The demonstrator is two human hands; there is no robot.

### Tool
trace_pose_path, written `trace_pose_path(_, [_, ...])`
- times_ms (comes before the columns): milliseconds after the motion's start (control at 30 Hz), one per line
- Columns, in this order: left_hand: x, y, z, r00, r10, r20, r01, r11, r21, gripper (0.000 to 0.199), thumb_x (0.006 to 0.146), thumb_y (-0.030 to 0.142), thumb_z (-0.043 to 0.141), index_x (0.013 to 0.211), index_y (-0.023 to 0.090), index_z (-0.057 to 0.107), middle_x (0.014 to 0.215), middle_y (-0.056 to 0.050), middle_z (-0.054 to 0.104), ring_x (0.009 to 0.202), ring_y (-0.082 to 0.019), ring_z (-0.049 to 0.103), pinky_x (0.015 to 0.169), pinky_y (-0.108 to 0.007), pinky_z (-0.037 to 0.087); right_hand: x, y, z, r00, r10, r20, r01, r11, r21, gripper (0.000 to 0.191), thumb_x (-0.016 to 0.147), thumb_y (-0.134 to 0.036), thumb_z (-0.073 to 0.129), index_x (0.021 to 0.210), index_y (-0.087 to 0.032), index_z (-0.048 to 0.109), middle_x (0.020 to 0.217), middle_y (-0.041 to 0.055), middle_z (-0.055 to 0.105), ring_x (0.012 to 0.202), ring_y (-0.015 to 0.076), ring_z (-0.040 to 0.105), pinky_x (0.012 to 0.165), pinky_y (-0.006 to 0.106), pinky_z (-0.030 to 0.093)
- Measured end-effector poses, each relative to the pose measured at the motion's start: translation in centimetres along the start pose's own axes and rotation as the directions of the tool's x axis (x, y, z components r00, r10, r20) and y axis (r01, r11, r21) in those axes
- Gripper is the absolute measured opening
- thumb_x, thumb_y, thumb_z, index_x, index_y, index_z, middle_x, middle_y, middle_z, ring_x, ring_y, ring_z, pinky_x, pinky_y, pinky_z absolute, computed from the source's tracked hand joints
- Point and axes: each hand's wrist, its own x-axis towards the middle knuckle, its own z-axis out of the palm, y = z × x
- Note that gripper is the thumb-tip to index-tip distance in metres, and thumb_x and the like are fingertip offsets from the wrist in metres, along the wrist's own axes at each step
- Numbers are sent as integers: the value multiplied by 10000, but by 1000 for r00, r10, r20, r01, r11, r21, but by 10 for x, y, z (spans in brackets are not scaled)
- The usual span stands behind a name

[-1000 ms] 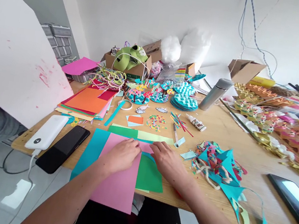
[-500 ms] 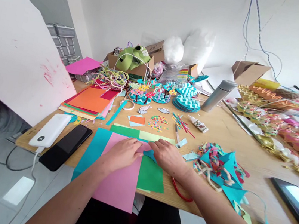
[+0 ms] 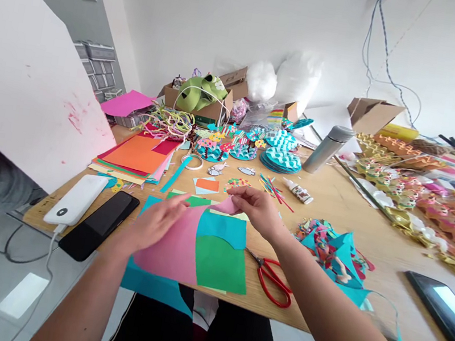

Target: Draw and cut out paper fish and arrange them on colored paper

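Head cam: R grip [image 3: 259, 210] pinches pink sheet [image 3: 174, 248] nr scissors [image 3: 261, 263], L grip [image 3: 157, 223] prob. loose.

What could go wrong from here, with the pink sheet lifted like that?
The pink sheet could crease: the right hand pinches its far corner and it bows upward.
The large blue sheet under it might slip off, since it overhangs the near edge of the table.
The black phone also juts past the edge, beside the left forearm, so a nudge might drop it.
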Motion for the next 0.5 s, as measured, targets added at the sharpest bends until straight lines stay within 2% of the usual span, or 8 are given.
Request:
trace_pose_path(67, [-10, -15, -17, 996, -69, -49, 59, 980, -189, 545, 979, 486, 270, 1369, 170, 482, 1294, -117, 612, 1271, -238, 503, 1116, -443, 322, 0, -2, 1, 999, 33, -23, -30, 992, 123, 345, 698, -383, 730, 940, -143, 673, 715, -1, 659, 643, 144, 639, 629, 331, 574])
trace_pose_path(133, [-18, -30, -27, 993, -80, -81, 44, 927, -372, 491, 970, 415, 342, 1355, 149, 489, 1265, -130, 628, 1257, -242, 518, 1094, -446, 363, 0, -4, 2, 997, 67, -31, -58, 971, 233, 378, 655, -392, 769, 929, -149, 675, 726, -3, 651, 640, 137, 632, 610, 326, 579])
trace_pose_path(233, [-25, -43, -28, 997, -37, -68, 4, 901, -433, 542, 882, 285, 511, 1405, 173, 421, 1392, -140, 524, 1278, -255, 499, 1037, -436, 437, 1, -8, 5, 994, 105, -31, -87, 926, 368, 354, 615, -356, 801, 890, -165, 683, 739, -6, 640, 624, 123, 613, 553, 292, 580])
trace_pose_path(300, [-26, -47, -23, 999, -16, -31, 6, 946, -324, 621, 842, 232, 531, 1441, 218, 370, 1496, -118, 396, 1330, -255, 439, 1034, -430, 441, 0, -13, 8, 993, 118, -25, -96, 898, 430, 313, 607, -311, 808, 864, -174, 691, 739, -8, 637, 613, 113, 604, 518, 259, 580])
trace_pose_path(367, [-22, -50, -16, 1000, 1, -11, -2, 993, -120, 697, 808, 197, 539, 1468, 259, 323, 1547, -81, 309, 1392, -255, 342, 1084, -449, 381, -1, -21, 11, 991, 130, -17, -106, 871, 480, 281, 602, -267, 811, 844, -178, 698, 721, -12, 641, 590, 102, 599, 494, 231, 583])
trace_pose_path(433, [-17, -52, -10, 999, 30, -25, -28, 996, 87, 763, 781, 182, 558, 1486, 270, 281, 1561, -64, 279, 1430, -254, 258, 1144, -472, 278, -4, -30, 14, 991, 137, -8, -112, 841, 529, 261, 601, -234, 814, 830, -175, 703, 698, -14, 652, 564, 96, 602, 480, 212, 588])
trace_pose_path(500, [-12, -53, -5, 996, 73, -44, -61, 974, 219, 800, 769, 212, 589, 1496, 242, 255, 1555, -78, 288, 1438, -262, 232, 1173, -482, 200, -6, -38, 16, 991, 132, 6, -111, 805, 583, 254, 598, -207, 816, 823, -165, 706, 680, -15, 662, 543, 93, 612, 470, 200, 593])
